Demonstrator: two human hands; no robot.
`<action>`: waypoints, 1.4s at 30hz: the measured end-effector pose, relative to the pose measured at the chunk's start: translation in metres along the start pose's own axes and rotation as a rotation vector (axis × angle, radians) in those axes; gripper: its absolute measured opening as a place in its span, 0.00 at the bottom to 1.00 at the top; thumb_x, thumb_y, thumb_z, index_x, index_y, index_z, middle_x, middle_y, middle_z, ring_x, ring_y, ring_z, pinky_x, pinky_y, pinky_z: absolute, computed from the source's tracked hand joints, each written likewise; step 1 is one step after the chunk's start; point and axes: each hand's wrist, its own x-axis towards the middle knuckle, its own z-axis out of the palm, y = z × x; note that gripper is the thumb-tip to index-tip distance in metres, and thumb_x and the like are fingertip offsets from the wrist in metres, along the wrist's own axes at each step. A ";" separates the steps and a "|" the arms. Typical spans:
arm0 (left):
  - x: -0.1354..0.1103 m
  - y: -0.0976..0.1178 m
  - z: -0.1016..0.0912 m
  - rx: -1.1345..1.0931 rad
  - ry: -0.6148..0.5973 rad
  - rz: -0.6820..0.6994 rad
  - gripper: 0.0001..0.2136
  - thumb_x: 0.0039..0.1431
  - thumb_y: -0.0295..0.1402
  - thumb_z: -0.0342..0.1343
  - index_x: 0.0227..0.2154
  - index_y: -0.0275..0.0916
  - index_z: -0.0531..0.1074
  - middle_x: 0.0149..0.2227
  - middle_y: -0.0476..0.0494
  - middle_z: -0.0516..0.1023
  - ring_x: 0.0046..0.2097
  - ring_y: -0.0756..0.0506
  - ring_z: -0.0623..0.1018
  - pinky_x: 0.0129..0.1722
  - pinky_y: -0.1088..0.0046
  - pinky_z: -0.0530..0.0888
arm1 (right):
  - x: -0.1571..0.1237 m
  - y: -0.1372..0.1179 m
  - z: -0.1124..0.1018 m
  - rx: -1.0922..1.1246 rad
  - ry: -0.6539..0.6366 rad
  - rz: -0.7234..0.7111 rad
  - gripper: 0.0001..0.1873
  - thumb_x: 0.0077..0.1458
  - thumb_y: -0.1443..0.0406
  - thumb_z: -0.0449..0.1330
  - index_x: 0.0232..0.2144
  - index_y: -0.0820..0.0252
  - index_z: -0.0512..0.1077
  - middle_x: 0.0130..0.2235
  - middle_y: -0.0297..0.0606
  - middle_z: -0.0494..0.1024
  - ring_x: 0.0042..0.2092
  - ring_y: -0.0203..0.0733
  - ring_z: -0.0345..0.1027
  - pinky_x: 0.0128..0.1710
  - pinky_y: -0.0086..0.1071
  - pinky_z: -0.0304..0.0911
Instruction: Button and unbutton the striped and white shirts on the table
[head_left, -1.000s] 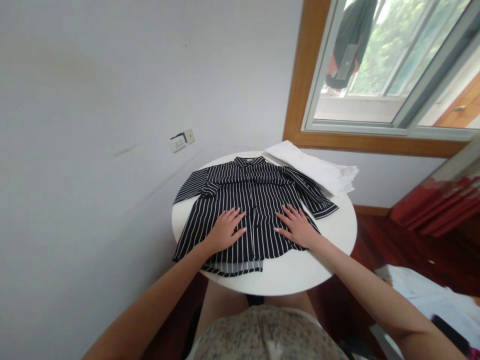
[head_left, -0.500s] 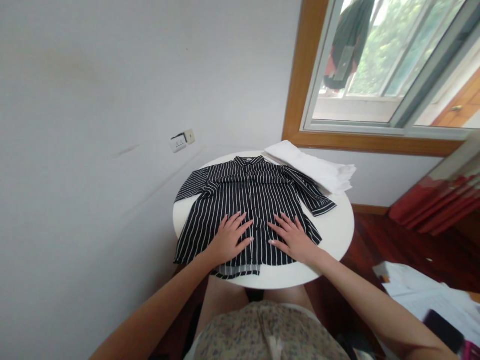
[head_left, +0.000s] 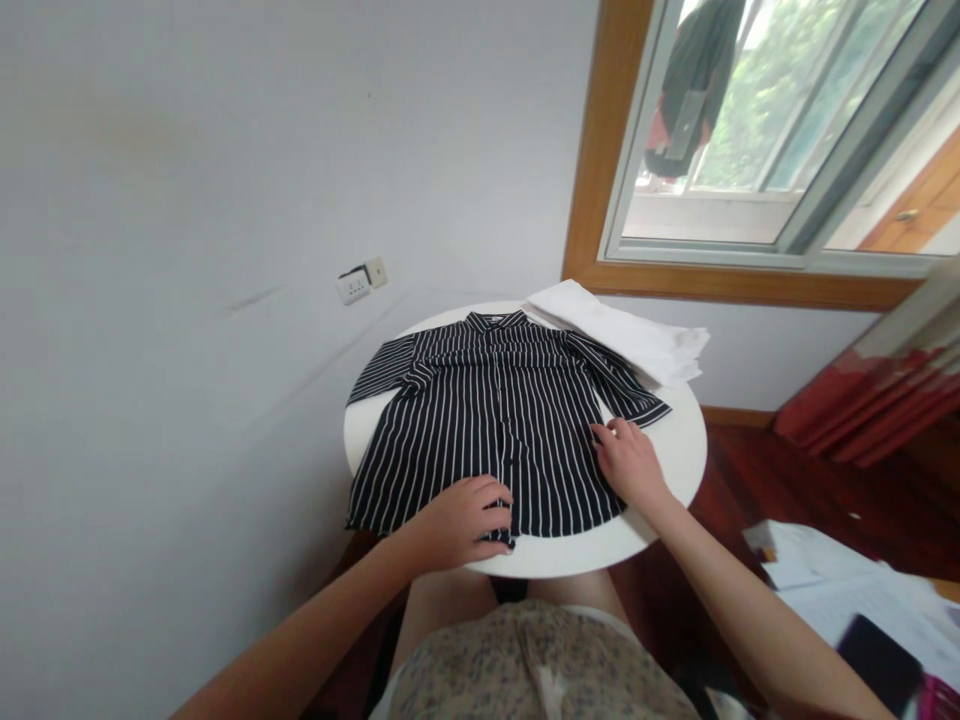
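A black shirt with white stripes [head_left: 487, 410] lies spread flat on a small round white table [head_left: 675, 450], collar toward the wall. My left hand [head_left: 466, 518] is curled on the shirt's bottom hem near the table's front edge, fingers closed on the fabric. My right hand [head_left: 628, 460] rests on the shirt's right side edge, just below the right sleeve cuff, with the fingers bent onto the cloth.
A folded white cloth [head_left: 622, 335] lies at the table's back right, under the wooden-framed window [head_left: 750, 150]. A wall socket [head_left: 361, 281] sits on the grey wall at left. Papers and a dark phone [head_left: 874, 655] lie at lower right on the red wooden floor.
Both hands left the shirt's middle, where they lay flat. The left hand slid down to the bottom hem and closed on it; the right hand moved out to the right side edge.
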 end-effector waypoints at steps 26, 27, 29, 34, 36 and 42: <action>0.036 -0.070 0.004 0.067 0.174 -0.408 0.23 0.65 0.45 0.38 0.56 0.39 0.64 0.60 0.38 0.63 0.62 0.39 0.59 0.60 0.55 0.56 | -0.008 0.021 -0.030 -0.271 -0.356 0.191 0.15 0.59 0.70 0.45 0.42 0.64 0.70 0.38 0.52 0.76 0.40 0.53 0.72 0.35 0.40 0.62; 0.035 -0.076 0.010 0.110 0.138 -0.452 0.25 0.64 0.47 0.37 0.58 0.40 0.60 0.62 0.38 0.59 0.64 0.38 0.56 0.61 0.53 0.53 | -0.005 0.019 -0.031 -0.298 -0.295 0.177 0.15 0.59 0.70 0.45 0.42 0.64 0.70 0.40 0.53 0.75 0.42 0.54 0.71 0.36 0.41 0.62; 0.032 -0.083 0.021 0.165 0.073 -0.513 0.28 0.63 0.51 0.35 0.61 0.42 0.56 0.65 0.39 0.53 0.65 0.37 0.51 0.61 0.49 0.50 | 0.005 0.011 -0.032 -0.299 -0.167 0.131 0.15 0.59 0.69 0.46 0.42 0.63 0.71 0.43 0.52 0.73 0.45 0.54 0.68 0.39 0.43 0.62; 0.026 -0.079 0.030 0.188 0.037 -0.527 0.30 0.62 0.54 0.33 0.63 0.46 0.52 0.67 0.42 0.47 0.67 0.37 0.47 0.62 0.48 0.45 | 0.045 -0.023 -0.013 -0.043 -0.110 -0.232 0.18 0.63 0.64 0.45 0.52 0.54 0.67 0.56 0.43 0.67 0.58 0.48 0.57 0.54 0.43 0.55; 0.023 -0.074 0.028 0.181 0.042 -0.521 0.31 0.61 0.55 0.34 0.63 0.48 0.51 0.67 0.42 0.45 0.67 0.37 0.46 0.62 0.46 0.44 | 0.053 -0.034 0.002 0.013 -0.150 -0.304 0.22 0.64 0.57 0.45 0.58 0.51 0.62 0.62 0.41 0.59 0.64 0.50 0.46 0.59 0.49 0.47; 0.005 -0.057 0.024 0.163 0.055 -0.465 0.32 0.59 0.57 0.38 0.64 0.51 0.47 0.67 0.44 0.45 0.67 0.35 0.46 0.61 0.43 0.43 | 0.039 -0.040 0.025 0.122 -0.318 -0.306 0.41 0.55 0.39 0.42 0.65 0.46 0.42 0.68 0.43 0.37 0.67 0.61 0.29 0.57 0.67 0.34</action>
